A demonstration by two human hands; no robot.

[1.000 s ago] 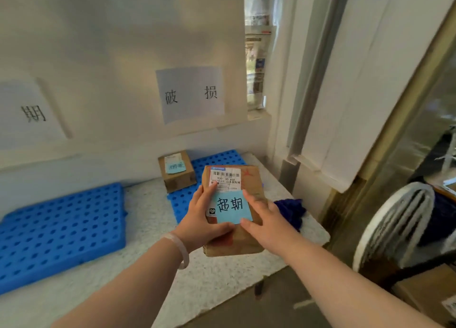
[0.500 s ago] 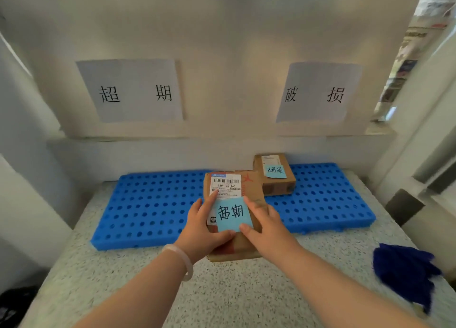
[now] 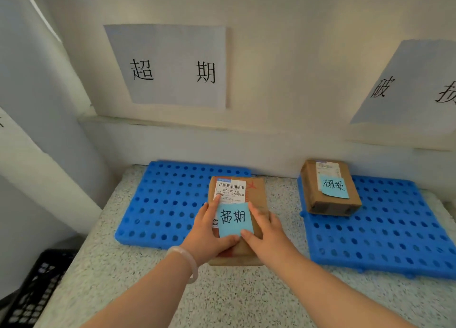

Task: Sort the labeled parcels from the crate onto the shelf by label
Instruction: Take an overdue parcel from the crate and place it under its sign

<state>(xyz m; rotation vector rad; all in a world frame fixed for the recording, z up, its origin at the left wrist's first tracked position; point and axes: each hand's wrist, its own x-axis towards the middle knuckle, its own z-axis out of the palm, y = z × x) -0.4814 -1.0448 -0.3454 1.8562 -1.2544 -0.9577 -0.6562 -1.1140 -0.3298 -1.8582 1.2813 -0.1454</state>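
A brown cardboard parcel [image 3: 256, 196] with a white barcode label and a blue note reading 超期 is held above the speckled shelf [image 3: 246, 298]. My left hand [image 3: 209, 234] grips its left side and my right hand [image 3: 267, 234] grips its right side, thumbs on top. It hangs between two blue perforated mats, over the right edge of the left mat [image 3: 167, 204]. A second parcel [image 3: 330, 189] with a blue note reading 破损 lies on the right mat [image 3: 394, 229].
A wall sign 超期 [image 3: 172, 66] hangs above the left mat and a sign 破损 [image 3: 409, 85] above the right mat. A black crate [image 3: 32, 288] stands at the lower left below the shelf. A white wall closes off the left side.
My view has swung left, so the left mat and the 超期 sign now sit ahead. Both hands have carried the parcel leftward along the shelf, away from the 破损 parcel.
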